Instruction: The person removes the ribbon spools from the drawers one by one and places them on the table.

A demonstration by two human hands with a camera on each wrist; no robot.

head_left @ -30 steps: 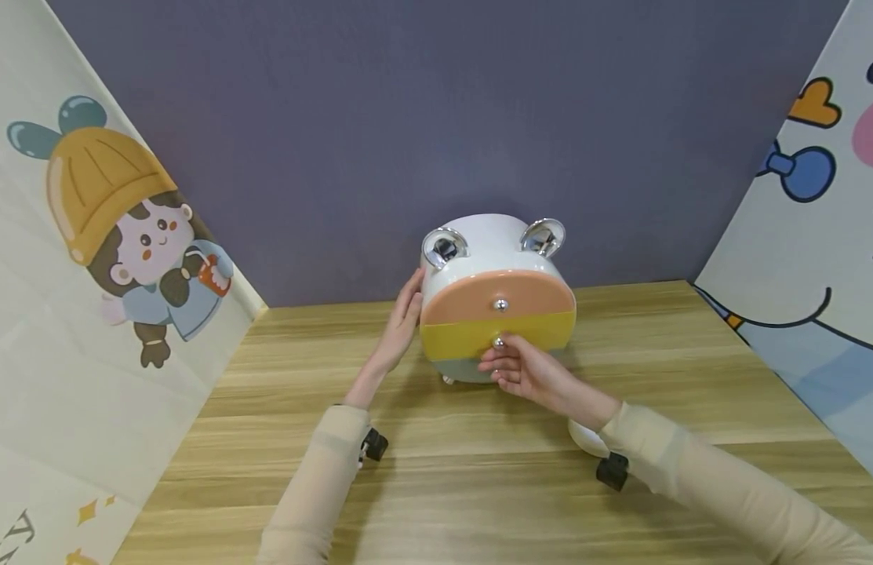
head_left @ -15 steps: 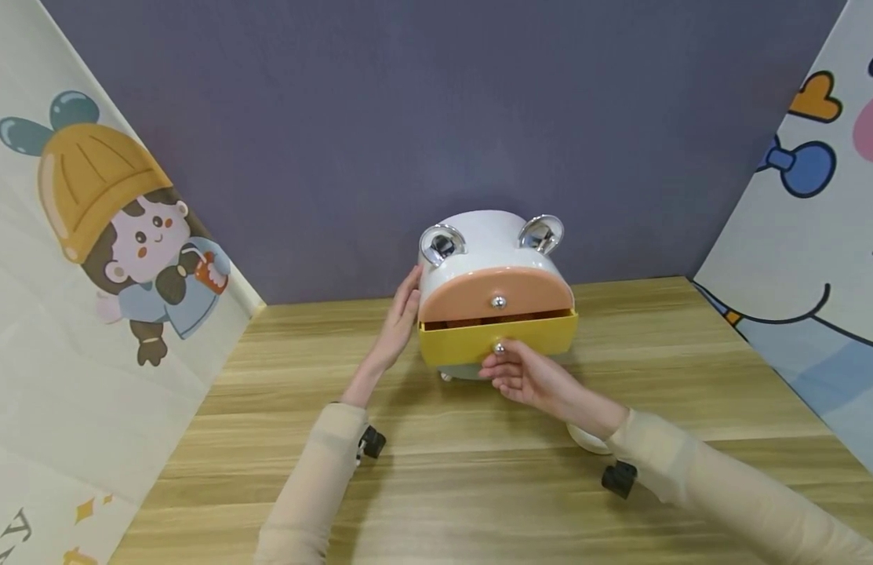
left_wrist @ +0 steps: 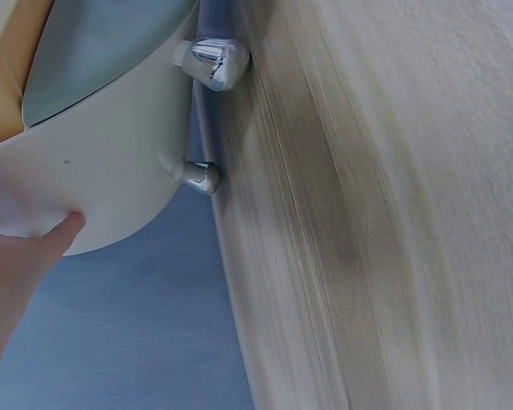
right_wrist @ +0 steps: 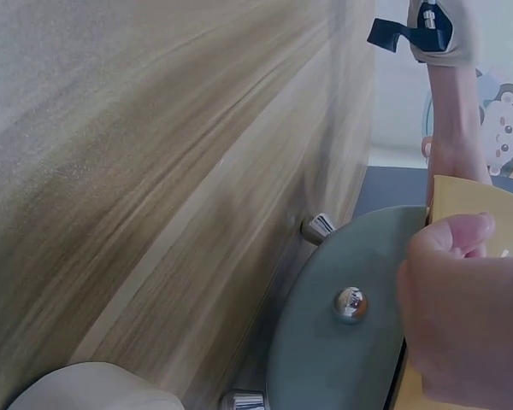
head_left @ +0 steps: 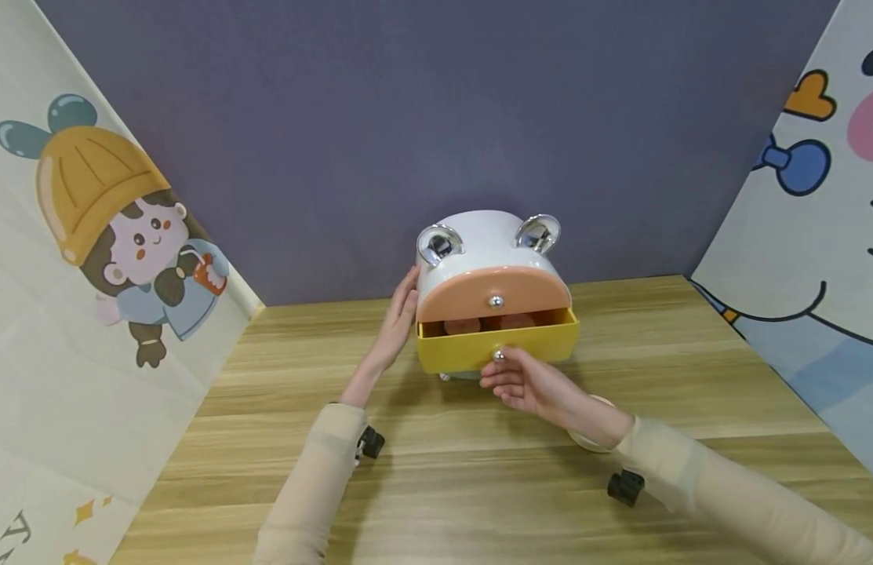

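A small white storage box (head_left: pixel 481 235) with silver ears has three stacked fronts: orange (head_left: pixel 464 294), yellow and grey-green. Its yellow middle drawer (head_left: pixel 443 355) stands partly pulled out. Inside lie two round reddish-brown things (head_left: pixel 462 326), partly hidden by the orange front. My right hand (head_left: pixel 531 382) pinches the drawer's silver knob (head_left: pixel 499 355) between thumb and finger. My left hand (head_left: pixel 397 326) rests flat against the box's left side, fingers straight. The left wrist view shows the fingertips on the white wall (left_wrist: pixel 111 171). In the right wrist view the grey-green drawer (right_wrist: pixel 325 342) is closed.
On the wooden table (head_left: pixel 436 486), a white round object (head_left: pixel 584 443) lies partly under my right wrist. A dark wall (head_left: pixel 436 118) rises right behind the box. Printed cartoon panels flank both sides. Short silver feet (left_wrist: pixel 215 64) hold the box up.
The yellow drawer, flush with the box one second ago, has slid out toward me with my right hand on its knob. Its contents have come into view. The left hand has stayed on the side.
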